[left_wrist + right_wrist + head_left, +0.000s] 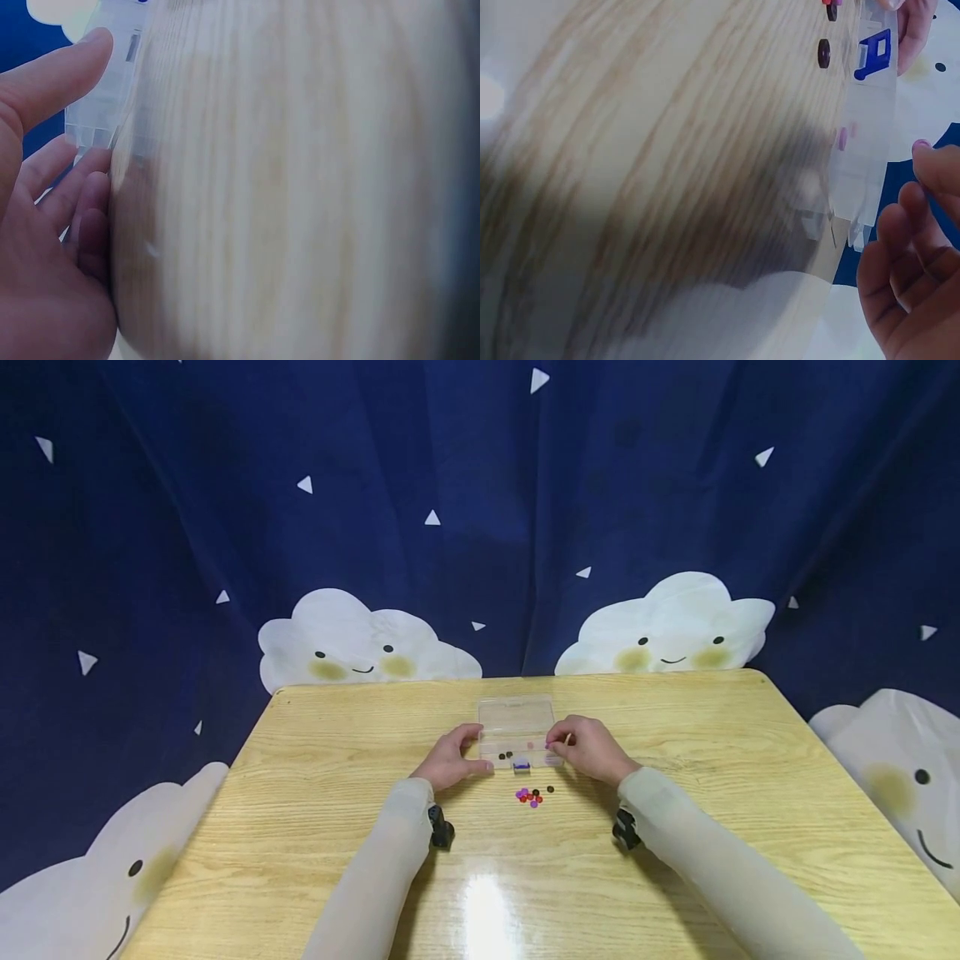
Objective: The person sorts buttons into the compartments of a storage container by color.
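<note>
Your clear plastic hinged box (516, 716) is lying on the light wooden tabletop (322, 793), between your left hand (450, 760) and right hand (590, 750). Small round black, red and purple pieces (523, 793) are lying before it, others sitting inside.

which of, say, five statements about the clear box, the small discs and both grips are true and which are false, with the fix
1. The left grip is at the left end of the clear box. True.
2. The box is closed. False: its lid is open.
3. A black disc is being pinched. False: the right grip pinches a purple disc.
4. Two black discs lie inside the box. True.
5. Everything loose on the table is red. False: the loose discs also include purple and black ones.
</note>
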`<state>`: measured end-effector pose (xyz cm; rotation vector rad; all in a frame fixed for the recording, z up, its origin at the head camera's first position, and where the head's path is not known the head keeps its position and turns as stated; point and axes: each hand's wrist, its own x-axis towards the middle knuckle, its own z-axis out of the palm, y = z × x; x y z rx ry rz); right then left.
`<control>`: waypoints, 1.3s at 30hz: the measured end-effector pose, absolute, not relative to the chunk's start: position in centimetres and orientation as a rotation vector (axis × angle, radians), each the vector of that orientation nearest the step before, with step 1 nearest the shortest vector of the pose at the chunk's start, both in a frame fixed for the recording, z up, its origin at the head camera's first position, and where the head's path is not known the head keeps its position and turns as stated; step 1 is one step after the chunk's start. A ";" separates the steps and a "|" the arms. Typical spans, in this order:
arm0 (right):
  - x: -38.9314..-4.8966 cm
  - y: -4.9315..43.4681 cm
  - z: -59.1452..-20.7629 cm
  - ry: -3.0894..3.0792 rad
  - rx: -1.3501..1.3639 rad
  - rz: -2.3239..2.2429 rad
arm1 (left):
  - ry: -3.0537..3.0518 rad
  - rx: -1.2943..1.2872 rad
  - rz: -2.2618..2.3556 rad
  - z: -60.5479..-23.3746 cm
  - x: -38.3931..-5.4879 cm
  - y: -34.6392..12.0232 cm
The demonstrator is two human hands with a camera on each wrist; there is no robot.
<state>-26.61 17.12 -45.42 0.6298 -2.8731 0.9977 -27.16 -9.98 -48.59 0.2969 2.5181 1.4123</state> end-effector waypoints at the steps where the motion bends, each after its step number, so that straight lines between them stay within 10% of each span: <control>1: -26.7 17.1 -45.5 -2.871 0.633 0.993 | 2.518 0.299 1.413 -48.6 -27.2 -10.0; 39: -26.7 16.8 -46.3 -2.889 0.610 0.931 | 2.523 0.292 1.396 -48.6 -27.3 -9.9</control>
